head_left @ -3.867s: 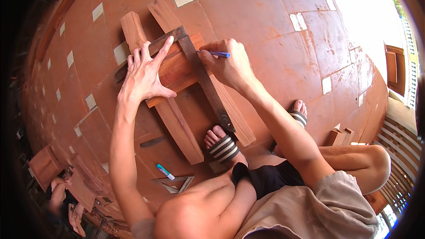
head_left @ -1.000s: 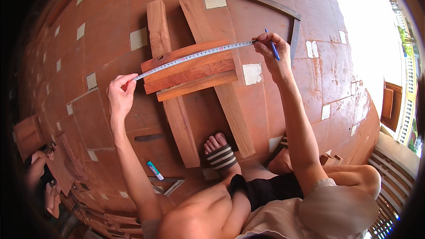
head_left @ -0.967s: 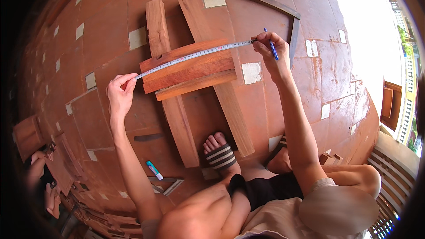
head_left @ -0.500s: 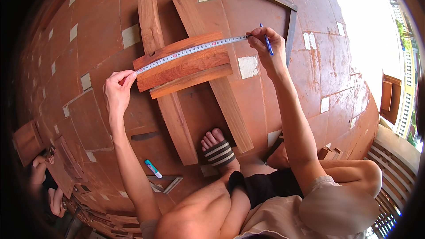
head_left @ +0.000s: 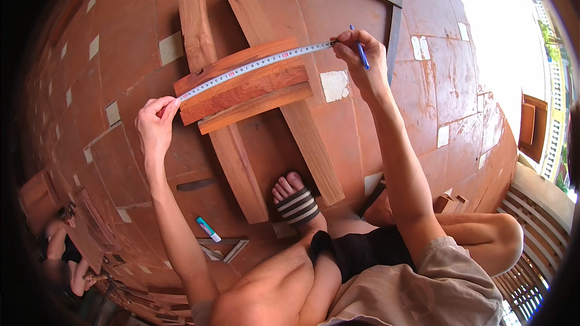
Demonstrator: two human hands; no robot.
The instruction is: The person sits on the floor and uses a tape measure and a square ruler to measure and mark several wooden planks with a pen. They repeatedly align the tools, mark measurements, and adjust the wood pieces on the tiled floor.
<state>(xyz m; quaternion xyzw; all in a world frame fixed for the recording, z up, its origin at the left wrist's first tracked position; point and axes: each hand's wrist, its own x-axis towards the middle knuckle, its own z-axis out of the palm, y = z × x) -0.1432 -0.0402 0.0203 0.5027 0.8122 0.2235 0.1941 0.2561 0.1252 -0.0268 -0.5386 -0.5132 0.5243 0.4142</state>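
Three short reddish-brown boards [head_left: 244,95] lie side by side across two longer wooden beams [head_left: 240,172] on the floor. A pale measuring tape [head_left: 241,69] is stretched lengthwise over the boards and runs past their right ends. At the boards' left ends, my left hand [head_left: 155,127] pinches one end of the tape between thumb and fingers. Beyond their right ends, my right hand [head_left: 367,63] pinches the tape's other end, off the wood. A blue pen [head_left: 363,56] is also held in my right hand, pointing up between the fingers.
A dark angled square [head_left: 396,30] lies at the far right. Near my foot are a teal-and-white tube [head_left: 208,229], a small triangular frame [head_left: 234,250] and a dark flat strip [head_left: 195,185]. Another person [head_left: 78,274] sits at lower left beside wooden panels. A slatted bench [head_left: 531,229] stands right.
The whole view has shifted slightly, so the boards appear a little farther left. Both hands keep the tape stretched over the same boards. The other person's hand at lower left has moved.
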